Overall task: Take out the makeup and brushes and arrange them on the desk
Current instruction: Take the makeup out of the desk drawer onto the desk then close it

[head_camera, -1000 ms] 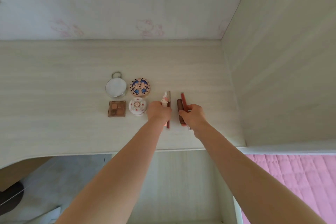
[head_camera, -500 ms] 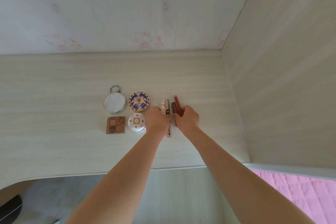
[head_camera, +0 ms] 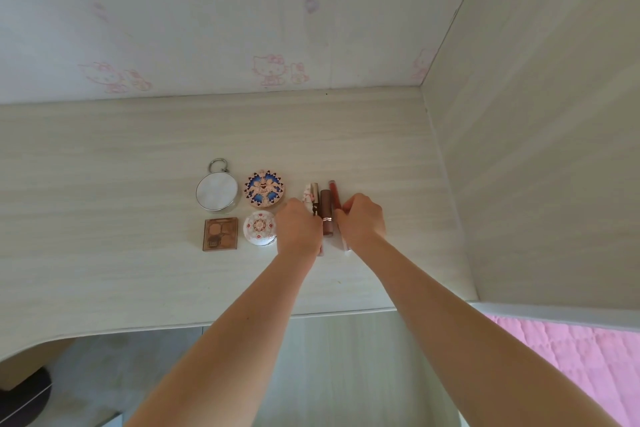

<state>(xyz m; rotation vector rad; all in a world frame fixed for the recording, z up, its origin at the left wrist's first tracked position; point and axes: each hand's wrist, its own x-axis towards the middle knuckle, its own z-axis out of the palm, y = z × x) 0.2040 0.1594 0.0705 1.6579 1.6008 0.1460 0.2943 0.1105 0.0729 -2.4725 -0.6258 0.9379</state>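
On the pale wood desk (head_camera: 138,270), a row of slim tubes lies side by side: a white patterned lipstick tube (head_camera: 309,196), a brown lipstick (head_camera: 326,215) and a red lip gloss (head_camera: 334,192). My left hand (head_camera: 299,230) curls its fingers over the white tube's near end. Just right of the brown lipstick, my right hand (head_camera: 362,218) pinches the red lip gloss. To the left sit a round silver mirror compact (head_camera: 216,191), a blue patterned compact (head_camera: 264,188), a brown eyeshadow palette (head_camera: 220,234) and a white round compact (head_camera: 259,227).
A wall with pink cartoon prints (head_camera: 273,69) stands behind the desk. A wood side panel (head_camera: 536,149) closes the right side. A pink quilt (head_camera: 571,357) lies at the lower right, and the desk's front edge curves at the lower left.
Both hands have drawn closer together, pushing the tubes into a tighter row. The brown lipstick now shows between them. The view has tilted, so everything sits lower in the frame.
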